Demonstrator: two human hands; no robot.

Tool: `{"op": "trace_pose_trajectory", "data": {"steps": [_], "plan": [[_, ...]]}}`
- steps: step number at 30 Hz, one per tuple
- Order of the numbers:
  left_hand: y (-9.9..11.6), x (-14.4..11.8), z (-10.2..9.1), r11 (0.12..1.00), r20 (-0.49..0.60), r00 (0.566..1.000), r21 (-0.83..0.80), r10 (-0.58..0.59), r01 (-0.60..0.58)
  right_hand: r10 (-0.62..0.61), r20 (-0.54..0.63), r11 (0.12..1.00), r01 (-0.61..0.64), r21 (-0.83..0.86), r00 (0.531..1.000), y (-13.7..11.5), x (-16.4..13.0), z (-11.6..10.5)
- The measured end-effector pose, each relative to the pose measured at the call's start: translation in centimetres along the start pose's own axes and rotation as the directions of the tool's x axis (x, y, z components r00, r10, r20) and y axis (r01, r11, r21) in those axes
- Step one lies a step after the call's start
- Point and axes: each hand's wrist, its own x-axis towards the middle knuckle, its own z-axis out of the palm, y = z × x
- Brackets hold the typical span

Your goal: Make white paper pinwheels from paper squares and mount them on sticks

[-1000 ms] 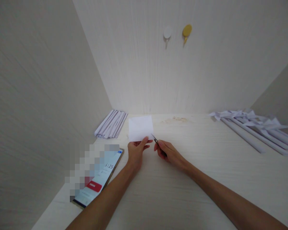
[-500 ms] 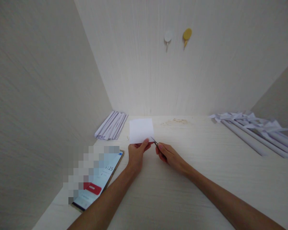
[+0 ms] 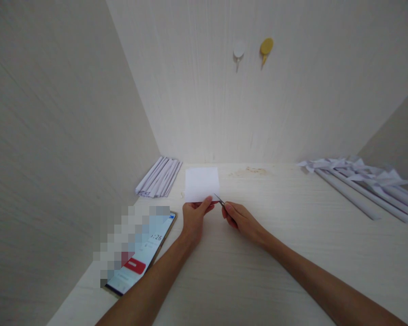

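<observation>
A white sheet of paper (image 3: 202, 183) is pinched along its near edge by my left hand (image 3: 193, 219), thumb on top and fingers beneath. A thin reddish strip shows along that near edge. My right hand (image 3: 238, 219) is closed round a small pair of scissors (image 3: 221, 201), whose handles are mostly hidden in the fingers. One slim pointed blade lies over the paper's near right corner; whether the blades are cutting into it I cannot tell.
A phone (image 3: 149, 253) with a lit screen lies left of my left forearm. Rolled paper sticks (image 3: 159, 177) are bundled at the back left. Longer paper rolls with flared ends (image 3: 357, 185) lie at the right. White (image 3: 238, 50) and yellow (image 3: 267, 46) hooks are on the back wall.
The view has shifted slightly. Both hands, the paper and the scissors keep nearly the same positions relative to one another. The phone's timer digits have advanced from 25 to 26.
</observation>
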Motion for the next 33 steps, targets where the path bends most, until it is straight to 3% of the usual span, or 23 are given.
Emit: {"op": "trace_pose_trajectory", "data": {"steps": [12,33], "plan": [[-0.07,0.07,-0.11,0.999,0.023,1.000,0.043,0.012,-0.013,-0.023,-0.035,0.990,0.018,-0.140,0.999,-0.33,-0.19,0.10],[0.01,-0.01,0.06,0.999,0.028,1.000,0.032,0.006,-0.006,-0.074,-0.084,0.968,0.051,-0.246,0.994,0.14,-0.10,0.31]]}}
